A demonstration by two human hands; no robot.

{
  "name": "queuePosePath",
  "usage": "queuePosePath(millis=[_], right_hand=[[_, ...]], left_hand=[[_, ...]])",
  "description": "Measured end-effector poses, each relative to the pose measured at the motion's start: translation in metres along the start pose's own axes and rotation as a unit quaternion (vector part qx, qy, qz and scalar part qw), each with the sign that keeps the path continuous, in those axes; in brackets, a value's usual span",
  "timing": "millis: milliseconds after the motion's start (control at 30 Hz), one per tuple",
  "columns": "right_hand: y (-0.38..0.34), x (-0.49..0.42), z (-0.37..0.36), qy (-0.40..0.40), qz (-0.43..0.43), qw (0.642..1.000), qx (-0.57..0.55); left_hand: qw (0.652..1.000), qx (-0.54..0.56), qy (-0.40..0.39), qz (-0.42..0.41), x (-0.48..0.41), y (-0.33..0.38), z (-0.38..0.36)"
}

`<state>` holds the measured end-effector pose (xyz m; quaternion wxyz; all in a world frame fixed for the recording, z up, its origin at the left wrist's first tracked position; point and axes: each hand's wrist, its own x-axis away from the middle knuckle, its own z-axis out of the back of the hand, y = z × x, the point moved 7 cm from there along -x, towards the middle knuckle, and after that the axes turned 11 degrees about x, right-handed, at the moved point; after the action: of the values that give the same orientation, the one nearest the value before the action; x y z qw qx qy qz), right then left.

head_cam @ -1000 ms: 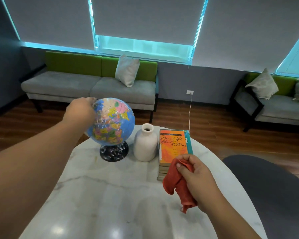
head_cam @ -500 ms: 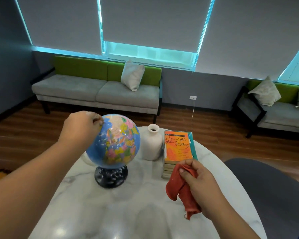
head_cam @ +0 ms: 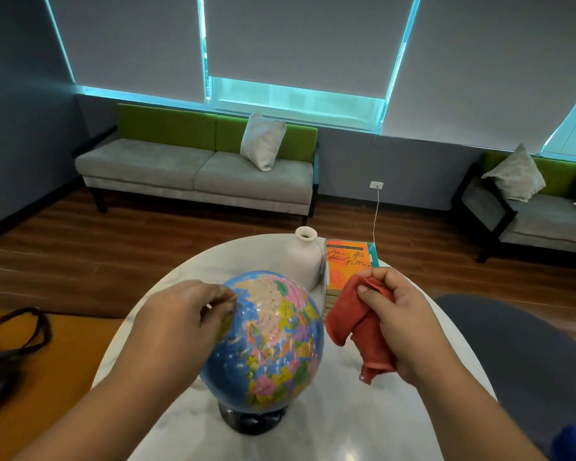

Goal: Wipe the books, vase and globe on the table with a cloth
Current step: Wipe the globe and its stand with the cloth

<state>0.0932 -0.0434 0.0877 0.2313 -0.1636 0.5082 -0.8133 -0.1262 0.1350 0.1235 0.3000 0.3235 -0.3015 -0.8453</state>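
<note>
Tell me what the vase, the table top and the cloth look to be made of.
Vase: likely ceramic, matte off-white, no shine on it.
Table top: marble or a marble-look slab, polished; grey veins and bright light reflections.
Cloth: soft woven or terry fabric, red-orange; it droops in folds with a frayed corner.

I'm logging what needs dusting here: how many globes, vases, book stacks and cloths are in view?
Globe: 1
Vase: 1
Stack of books: 1 (the books in it are too hidden to count)
Cloth: 1
Total: 4
</note>
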Motion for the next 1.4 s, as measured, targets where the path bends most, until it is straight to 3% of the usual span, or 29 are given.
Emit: queuePosePath(millis=[167,467,600,700,867,1233,1400], right_hand=[[-0.005,-0.003,0.006,-0.042,0.0,0.998,-0.045],[-0.002,-0.011,0.002,-0.052,0.029,0.998,-0.003],[0.0,-0.009,-0.002,-0.06,0.044,0.997,0.015],[0.006,-0.009,-0.001,-0.073,0.032,0.996,-0.035],[0.025,-0.009,0.002,-0.084,-0.067,0.977,-0.183],[0.037,-0.009,0.0,-0.049,-0.078,0.978,-0.189],[0.036,0.002,-0.024,-0.099,-0.111,0.961,-0.232]], left_hand=[[0.999,0.02,-0.021,0.025,0.027,0.004,-0.006],[0.977,0.14,0.068,0.143,0.046,-0.008,-0.006],[0.973,0.108,0.091,0.185,0.049,-0.005,-0.008],[0.973,0.081,0.093,0.194,0.049,-0.001,-0.009],[0.975,0.07,0.074,0.2,0.046,-0.003,-0.01],[0.975,0.059,0.057,0.208,0.041,-0.004,-0.011],[0.978,0.07,0.035,0.195,0.04,-0.001,-0.017]])
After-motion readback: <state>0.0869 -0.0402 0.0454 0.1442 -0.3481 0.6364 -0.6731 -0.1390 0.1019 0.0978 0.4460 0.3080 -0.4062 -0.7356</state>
